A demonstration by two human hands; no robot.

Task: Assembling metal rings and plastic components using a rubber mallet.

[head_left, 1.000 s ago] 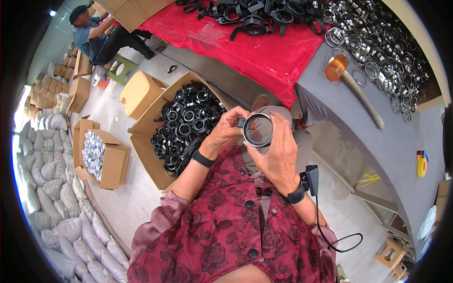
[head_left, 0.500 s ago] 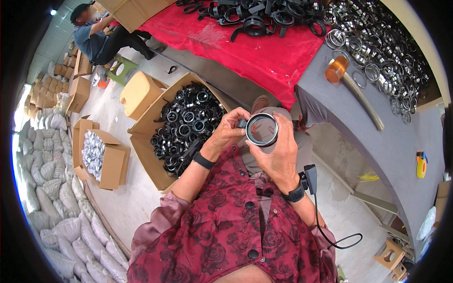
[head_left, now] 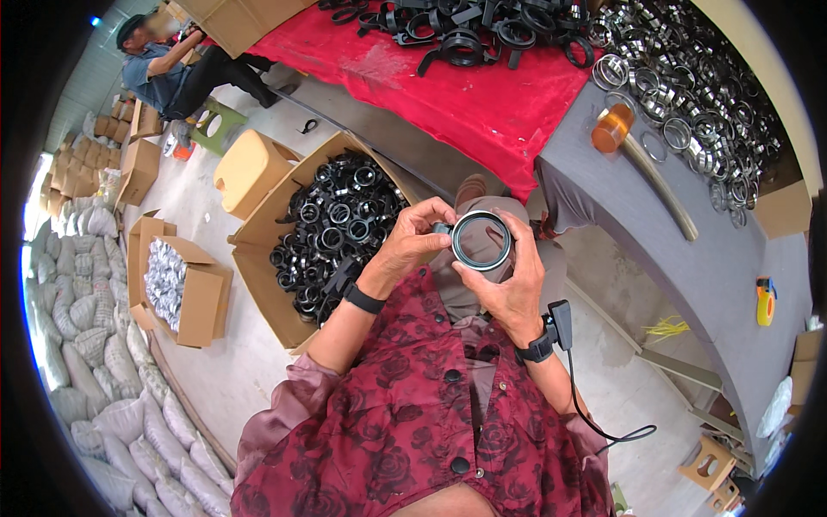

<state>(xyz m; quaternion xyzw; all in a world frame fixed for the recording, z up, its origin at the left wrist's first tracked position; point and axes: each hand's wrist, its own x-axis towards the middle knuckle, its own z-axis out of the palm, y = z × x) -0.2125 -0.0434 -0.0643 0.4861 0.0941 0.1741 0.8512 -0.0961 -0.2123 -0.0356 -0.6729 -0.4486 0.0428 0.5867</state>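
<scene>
Head view: a grey table (head_left: 732, 258) curves down the right side, and beyond its far left corner a red cloth (head_left: 388, 82) spreads and hangs over an edge. Pale sacks (head_left: 121, 353) are stacked on the floor at the far left. A large cardboard box (head_left: 254, 271) stands open left of the person's lap, filled with a jumble of black clamps (head_left: 336, 228). At the grey table's far end lies a heap of metal rings (head_left: 698, 95). Near the cloth's far edge sits a second pile of black clamps (head_left: 461, 43). Farther back, a co-worker (head_left: 159, 73) sits with raised hands by a carton. A cream stool (head_left: 250, 177) rests along the large box's upper left edge, while a smaller box (head_left: 202, 302) on the floor holds silvery packets (head_left: 164, 284).

A mallet (head_left: 650, 172) with an orange head lies across the grey table near its left edge; a yellow tool (head_left: 765, 303) is near the right edge.

Over the lap, the right hand (head_left: 517, 280) curls around a dark-rimmed ring (head_left: 469, 264), thumb at its lower edge and fingers along its right side. The left hand (head_left: 422, 233) pinches a small dark tab at the ring's left edge between thumb and fingers.
</scene>
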